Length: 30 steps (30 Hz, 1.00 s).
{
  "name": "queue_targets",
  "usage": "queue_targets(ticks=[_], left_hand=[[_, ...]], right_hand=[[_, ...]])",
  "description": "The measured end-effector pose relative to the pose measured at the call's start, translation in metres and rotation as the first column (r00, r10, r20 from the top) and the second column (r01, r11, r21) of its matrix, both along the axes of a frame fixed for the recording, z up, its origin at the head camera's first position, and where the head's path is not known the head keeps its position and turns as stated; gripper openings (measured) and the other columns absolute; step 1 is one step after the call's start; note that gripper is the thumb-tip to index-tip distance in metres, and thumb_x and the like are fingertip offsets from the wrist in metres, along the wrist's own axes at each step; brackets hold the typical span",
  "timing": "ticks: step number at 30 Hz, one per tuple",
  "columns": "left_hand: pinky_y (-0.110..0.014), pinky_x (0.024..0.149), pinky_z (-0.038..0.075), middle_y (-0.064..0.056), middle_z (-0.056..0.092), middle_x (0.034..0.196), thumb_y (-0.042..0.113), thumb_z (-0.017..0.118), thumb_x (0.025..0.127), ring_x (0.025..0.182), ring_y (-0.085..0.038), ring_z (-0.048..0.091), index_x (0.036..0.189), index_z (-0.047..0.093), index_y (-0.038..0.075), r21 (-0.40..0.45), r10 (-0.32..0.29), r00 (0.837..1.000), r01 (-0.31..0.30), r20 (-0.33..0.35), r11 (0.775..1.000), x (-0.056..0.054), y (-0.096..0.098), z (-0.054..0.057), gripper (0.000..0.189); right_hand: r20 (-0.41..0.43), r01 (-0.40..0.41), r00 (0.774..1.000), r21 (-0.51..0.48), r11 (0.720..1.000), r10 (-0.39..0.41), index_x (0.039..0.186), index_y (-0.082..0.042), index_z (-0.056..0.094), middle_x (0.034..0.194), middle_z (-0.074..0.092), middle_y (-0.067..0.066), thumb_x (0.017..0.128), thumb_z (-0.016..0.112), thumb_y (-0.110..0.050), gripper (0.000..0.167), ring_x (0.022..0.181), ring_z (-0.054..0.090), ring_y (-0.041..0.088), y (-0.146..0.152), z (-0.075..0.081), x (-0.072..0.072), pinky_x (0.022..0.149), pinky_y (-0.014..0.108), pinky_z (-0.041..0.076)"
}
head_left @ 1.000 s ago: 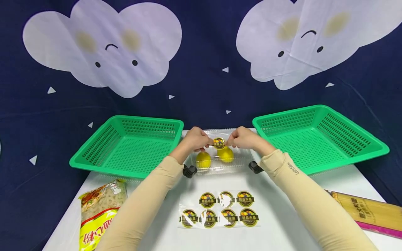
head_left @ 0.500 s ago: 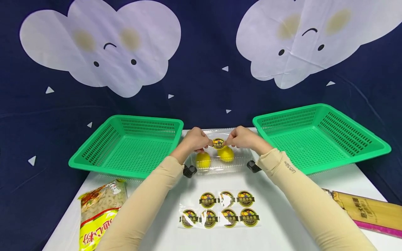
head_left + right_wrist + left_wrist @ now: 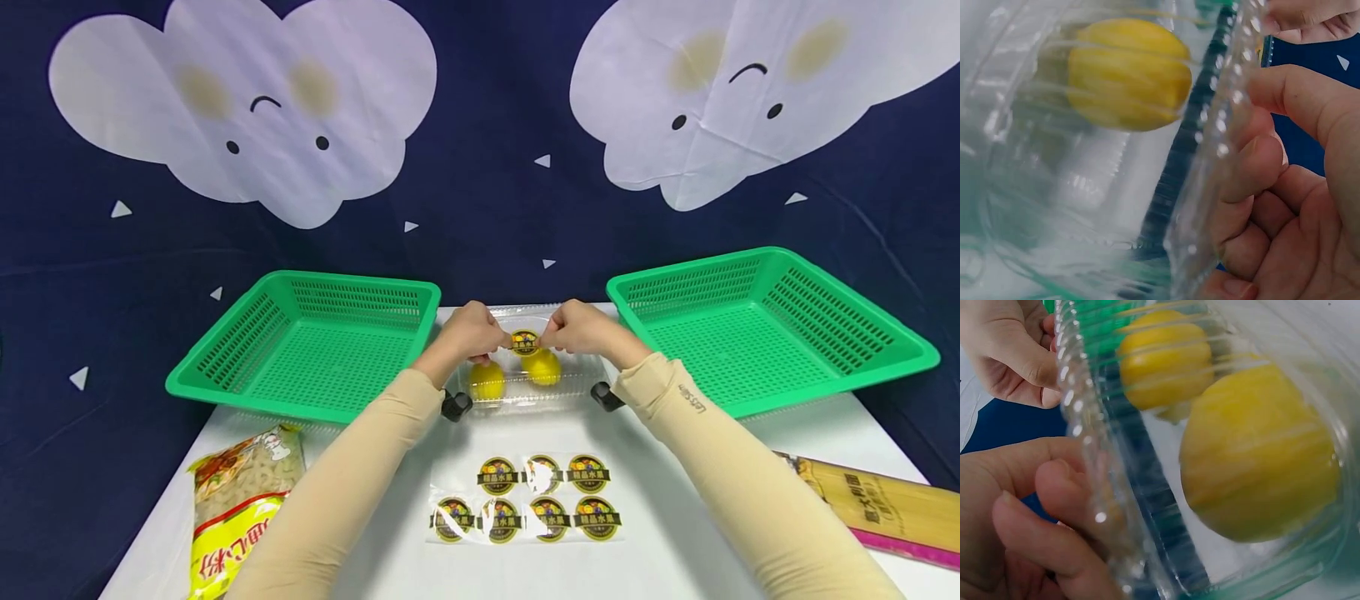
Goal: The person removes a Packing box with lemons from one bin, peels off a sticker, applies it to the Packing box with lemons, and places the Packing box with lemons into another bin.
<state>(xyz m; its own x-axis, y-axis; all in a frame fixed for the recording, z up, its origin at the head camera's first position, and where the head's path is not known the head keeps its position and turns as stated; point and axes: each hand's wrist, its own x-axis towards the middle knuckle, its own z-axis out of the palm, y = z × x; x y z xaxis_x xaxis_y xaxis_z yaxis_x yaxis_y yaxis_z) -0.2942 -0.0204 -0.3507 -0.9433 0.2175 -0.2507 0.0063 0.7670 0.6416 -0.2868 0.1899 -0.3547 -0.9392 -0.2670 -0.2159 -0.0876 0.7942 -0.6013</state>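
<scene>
A round black-and-gold fruit sticker [image 3: 525, 342] sits between the two hands over a clear plastic box [image 3: 536, 407] at the far middle of the white table [image 3: 517, 575]. The left hand [image 3: 471, 333] has its fingertips together on the sticker's left end; the right hand [image 3: 581, 329] pinches the opposite end. Whether the sticker's middle touches the plastic is too small to tell. Inside the box lie a left lemon [image 3: 487, 383] and a right lemon [image 3: 542, 367], seen through the ribbed plastic in the left wrist view.

The sticker should be almost weightless, thin and limp, probably tacky underneath, so it could crease or curl if the fingers pull unevenly; the pointed ends of its dark band look the best hold, leaving the face untouched. The box is likely light, springy and slick, easily dented on its broad top, and better held by the beaded rim. The lemons look firm but free to roll if it tilts.

Nearer the person lies a sticker sheet [image 3: 453, 475] bearing seven more labels, with a left green basket [image 3: 300, 411] and a right green basket [image 3: 817, 393] flanking the box
</scene>
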Motion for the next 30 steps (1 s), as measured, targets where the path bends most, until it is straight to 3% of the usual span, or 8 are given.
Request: queue_targets(ticks=[7, 13, 22, 26, 30], left_hand=[[-0.037, 0.073, 0.066, 0.001, 0.058, 0.062, 0.023, 0.082, 0.095, 0.049, -0.011, 0.063, 0.063, 0.062, 0.012, -0.02, -0.028, 0.999, 0.027, -0.032, 0.999, 0.0044, -0.0003, 0.0021, 0.039], [-0.029, 0.062, 0.059, 0.004, 0.054, 0.054, 0.026, 0.082, 0.096, 0.048, -0.01, 0.063, 0.056, 0.052, 0.017, -0.061, -0.041, 0.997, 0.037, -0.072, 0.997, 0.0054, -0.0003, 0.0007, 0.05], [-0.028, 0.064, 0.057, 0.004, 0.054, 0.055, 0.025, 0.082, 0.094, 0.047, -0.01, 0.064, 0.055, 0.051, 0.018, -0.069, -0.029, 0.994, 0.022, -0.106, 0.997, 0.0052, 0.0004, -0.0023, 0.051], [-0.027, 0.062, 0.059, 0.002, 0.055, 0.064, 0.02, 0.081, 0.095, 0.049, -0.01, 0.065, 0.064, 0.052, 0.016, -0.031, -0.028, 0.993, 0.024, -0.114, 0.999, 0.0058, 0.0007, -0.0034, 0.043], [-0.026, 0.057, 0.059, -0.007, 0.066, 0.08, 0.011, 0.078, 0.095, 0.052, -0.013, 0.066, 0.088, 0.063, 0.013, 0.014, -0.066, 0.992, 0.068, -0.111, 0.998, 0.0072, 0.0011, -0.0039, 0.016]], right_hand=[[-0.023, -0.001, 1.0, 0.035, 0.999, 0.002, 0.082, -0.003, 0.07, 0.069, 0.06, -0.004, 0.093, 0.075, -0.019, 0.02, 0.067, 0.053, 0.012, -0.0016, 0.001, 0.0012, 0.06, 0.022, 0.043], [-0.061, -0.006, 0.998, 0.061, 0.998, 0.01, 0.073, -0.012, 0.064, 0.067, 0.055, -0.005, 0.092, 0.077, -0.02, 0.025, 0.065, 0.05, 0.012, -0.0028, -0.0003, 0.0016, 0.059, 0.024, 0.041], [-0.079, 0.011, 0.997, 0.072, 0.997, -0.005, 0.073, -0.012, 0.065, 0.071, 0.058, -0.004, 0.092, 0.076, -0.018, 0.023, 0.069, 0.052, 0.013, -0.004, -0.0002, 0.0019, 0.062, 0.024, 0.042], [-0.09, 0.01, 0.996, 0.067, 0.998, -0.004, 0.084, -0.01, 0.066, 0.078, 0.061, 0.0, 0.093, 0.076, -0.018, 0.016, 0.072, 0.054, 0.015, -0.0043, -0.001, 0.0042, 0.064, 0.025, 0.044], [-0.113, -0.055, 0.992, 0.065, 0.996, 0.063, 0.114, -0.007, 0.062, 0.086, 0.067, 0.01, 0.097, 0.077, -0.016, 0.024, 0.073, 0.057, 0.02, -0.0031, -0.0004, 0.0095, 0.066, 0.027, 0.048]])
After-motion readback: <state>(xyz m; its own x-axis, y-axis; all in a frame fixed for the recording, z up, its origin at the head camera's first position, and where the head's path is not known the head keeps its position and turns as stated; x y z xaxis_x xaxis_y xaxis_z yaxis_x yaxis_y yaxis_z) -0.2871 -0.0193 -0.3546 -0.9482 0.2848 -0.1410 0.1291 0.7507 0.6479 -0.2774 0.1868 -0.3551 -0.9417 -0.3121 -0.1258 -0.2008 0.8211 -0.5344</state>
